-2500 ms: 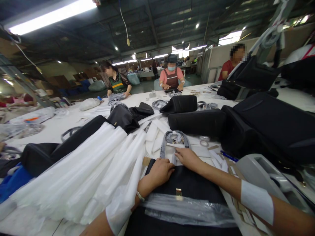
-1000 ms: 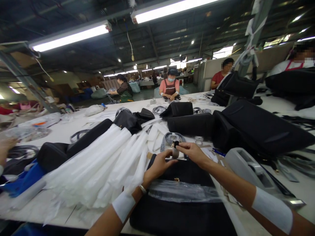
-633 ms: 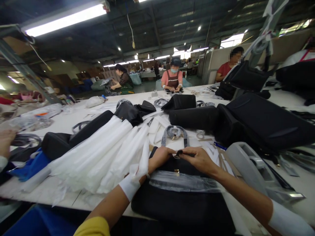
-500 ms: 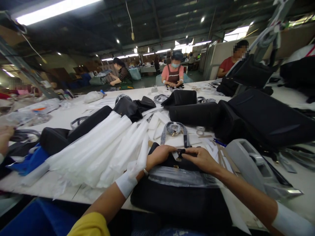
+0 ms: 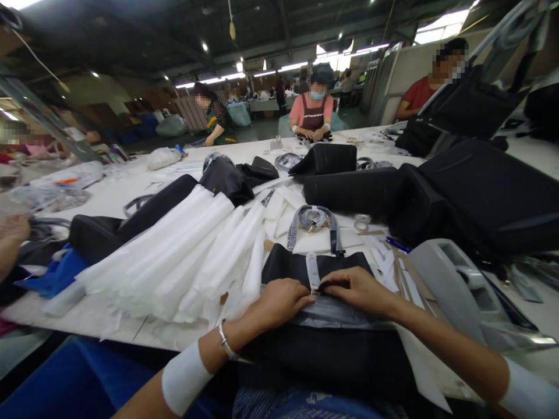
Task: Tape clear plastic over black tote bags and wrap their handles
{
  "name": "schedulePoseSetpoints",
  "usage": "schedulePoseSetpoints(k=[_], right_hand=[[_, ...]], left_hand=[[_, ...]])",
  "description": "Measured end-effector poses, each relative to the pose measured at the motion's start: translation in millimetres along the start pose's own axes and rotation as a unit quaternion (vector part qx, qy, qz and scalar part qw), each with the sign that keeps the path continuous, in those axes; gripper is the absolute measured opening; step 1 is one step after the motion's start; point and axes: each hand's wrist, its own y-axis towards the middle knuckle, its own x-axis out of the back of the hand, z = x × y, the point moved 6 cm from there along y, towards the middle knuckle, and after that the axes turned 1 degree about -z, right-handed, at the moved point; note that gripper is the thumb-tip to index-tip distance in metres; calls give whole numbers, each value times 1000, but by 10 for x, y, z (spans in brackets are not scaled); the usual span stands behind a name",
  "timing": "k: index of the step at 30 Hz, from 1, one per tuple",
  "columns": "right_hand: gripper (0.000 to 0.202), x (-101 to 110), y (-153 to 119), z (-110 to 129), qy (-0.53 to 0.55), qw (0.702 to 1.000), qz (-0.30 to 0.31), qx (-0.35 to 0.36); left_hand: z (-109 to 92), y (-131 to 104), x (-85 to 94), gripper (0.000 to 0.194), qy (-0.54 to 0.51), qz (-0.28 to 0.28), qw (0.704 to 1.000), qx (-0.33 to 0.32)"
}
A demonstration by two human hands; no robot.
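Observation:
A black bag (image 5: 327, 355) lies at the table's front edge, with clear plastic wrap (image 5: 336, 313) across it. My left hand (image 5: 279, 299) rests on the bag, its fingertips pressed together beside a small gold clasp (image 5: 314, 292); what they grip is too small to make out. From the other side, my right hand (image 5: 360, 288) pinches the end of a dark strap or tab (image 5: 324, 284) close to the clasp. Between the hands a pale wrapped strip (image 5: 312, 270) runs up over the bag's black flap (image 5: 279, 265).
White foam rolls (image 5: 166, 256) are piled to the left. Behind the bag lies a wrapped handle (image 5: 312, 218). A grey tape dispenser (image 5: 449, 285) stands right, near black bags (image 5: 493, 192). Another person's hand (image 5: 13, 233) shows at far left; co-workers sit across the table (image 5: 244, 152).
Both hands have moved slightly apart at the clasp, my left hand lower. The pale strip now lies up over the flap. The camera view has shifted a little.

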Motion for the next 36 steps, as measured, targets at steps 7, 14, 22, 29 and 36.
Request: schedulePoseSetpoints(k=[7, 14, 22, 29, 36], right_hand=[[23, -45, -99, 20, -16, 1000, -19, 16], [21, 27, -112, 7, -12, 997, -72, 15], [20, -68, -100, -9, -11, 1000, -22, 16], [26, -221, -105, -30, -106, 993, 0, 54], [27, -395, -59, -90, -212, 972, 32, 93]], left_hand=[[87, 58, 41, 24, -58, -37, 996, 61], [47, 416, 34, 19, 5, -14, 999, -50], [168, 591, -14, 22, 102, -26, 992, -74], [232, 474, -63, 41, 65, -24, 996, -64], [155, 318, 38, 25, 60, 12, 997, 45]])
